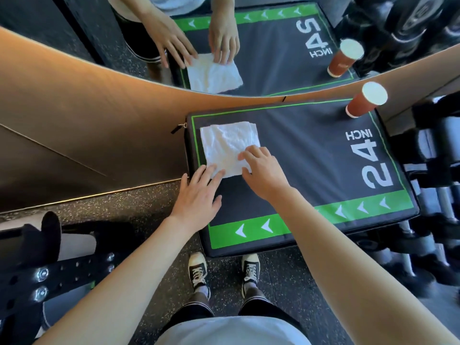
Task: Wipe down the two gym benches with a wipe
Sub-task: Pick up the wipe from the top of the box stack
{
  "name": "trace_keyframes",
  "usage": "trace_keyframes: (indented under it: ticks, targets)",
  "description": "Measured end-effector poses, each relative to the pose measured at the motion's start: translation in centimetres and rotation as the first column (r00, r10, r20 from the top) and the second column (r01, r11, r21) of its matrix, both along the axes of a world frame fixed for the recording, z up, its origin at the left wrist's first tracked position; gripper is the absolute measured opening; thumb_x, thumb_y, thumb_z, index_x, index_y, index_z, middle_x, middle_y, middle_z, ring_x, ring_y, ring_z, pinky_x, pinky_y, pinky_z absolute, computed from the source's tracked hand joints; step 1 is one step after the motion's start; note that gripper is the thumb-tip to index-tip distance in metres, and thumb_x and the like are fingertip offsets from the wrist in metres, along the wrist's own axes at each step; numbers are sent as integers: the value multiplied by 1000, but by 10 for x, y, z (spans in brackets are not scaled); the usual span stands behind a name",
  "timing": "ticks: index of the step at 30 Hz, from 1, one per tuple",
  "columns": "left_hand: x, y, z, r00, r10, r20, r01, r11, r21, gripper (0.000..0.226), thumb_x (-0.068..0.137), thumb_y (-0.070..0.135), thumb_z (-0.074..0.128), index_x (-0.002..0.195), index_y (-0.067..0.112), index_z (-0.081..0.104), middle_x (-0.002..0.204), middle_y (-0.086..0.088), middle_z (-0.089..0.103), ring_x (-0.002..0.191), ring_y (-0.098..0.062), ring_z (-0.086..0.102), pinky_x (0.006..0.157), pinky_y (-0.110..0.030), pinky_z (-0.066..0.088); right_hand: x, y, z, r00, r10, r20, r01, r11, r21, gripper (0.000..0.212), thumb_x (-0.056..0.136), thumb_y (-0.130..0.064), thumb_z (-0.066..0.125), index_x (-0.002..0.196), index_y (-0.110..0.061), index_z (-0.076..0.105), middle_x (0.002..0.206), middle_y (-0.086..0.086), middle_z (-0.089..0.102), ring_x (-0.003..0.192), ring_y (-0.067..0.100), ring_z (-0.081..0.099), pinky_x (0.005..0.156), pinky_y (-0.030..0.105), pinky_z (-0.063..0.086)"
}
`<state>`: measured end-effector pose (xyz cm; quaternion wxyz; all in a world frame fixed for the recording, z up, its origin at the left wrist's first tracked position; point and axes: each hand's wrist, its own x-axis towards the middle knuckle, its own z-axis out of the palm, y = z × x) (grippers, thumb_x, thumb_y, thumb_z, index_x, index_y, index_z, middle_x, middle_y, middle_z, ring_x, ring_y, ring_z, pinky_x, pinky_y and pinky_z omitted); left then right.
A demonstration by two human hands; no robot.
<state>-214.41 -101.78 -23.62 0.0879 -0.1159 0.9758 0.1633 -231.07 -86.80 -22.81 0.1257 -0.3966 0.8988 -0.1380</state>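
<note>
A: Wipe [227, 145] lies unfolded on the plyo box's [298, 155] surface, left hand [199, 192] and right hand [263, 170] pressing it with flat, open fingers.

B: Risk: a broad sweep could topple the paper cup [366, 100].

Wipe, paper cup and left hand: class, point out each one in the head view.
wipe [227, 143], head view, centre of the white sheet
paper cup [359, 107], head view, red side wall
left hand [199, 192], head view, back of the hand
</note>
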Motion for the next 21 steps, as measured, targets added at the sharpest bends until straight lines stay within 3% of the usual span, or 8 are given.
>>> trace_keyframes:
  ticks: [10, 14, 17, 21]
  targets:
    - [49, 47, -6, 998, -54, -11, 55, 996, 74, 63, 102, 34, 54, 161, 33, 31, 172, 10, 21, 162, -22, 14, 124, -70, 19, 66, 86, -3, 999, -2, -37, 2, 1000, -7, 29, 97, -18, 61, 126, -19, 63, 125, -1, 57, 107, 31, 53, 81, 46, 49]
    - [60, 55, -3, 998, -56, -11, 57, 995, 85, 62, 104, 32, 54, 162, 33, 31, 173, 10, 20, 162, -24, 15, 125, -68, 19, 71, 99, -1, 998, 48, -41, -48, 999, 9, 30, 100, -27, 60, 129, -22, 62, 125, -3, 56, 108, 29, 55, 82, 44, 47]
    - [64, 54, 0, 1000, -9, -9, 10, 997, 81, 62, 105, 32, 52, 163, 32, 30, 174, 9, 18, 162, -23, 12, 127, -64, 18, 57, 84, 2, 995, 82, -61, -86, 994, -60, 41, 98, -26, 65, 138, -25, 58, 135, -3, 55, 117, 28, 54, 87, 44, 46]
    - [70, 56, 5, 999, 29, -30, -27, 998, 55, 64, 105, 30, 51, 165, 30, 30, 174, 9, 21, 162, -21, 14, 127, -62, 20, 31, 48, -1, 972, 233, -20, -233, 972, -17, 52, 102, -31, 61, 152, -25, 47, 160, -2, 40, 147, 27, 35, 110, 46, 35]
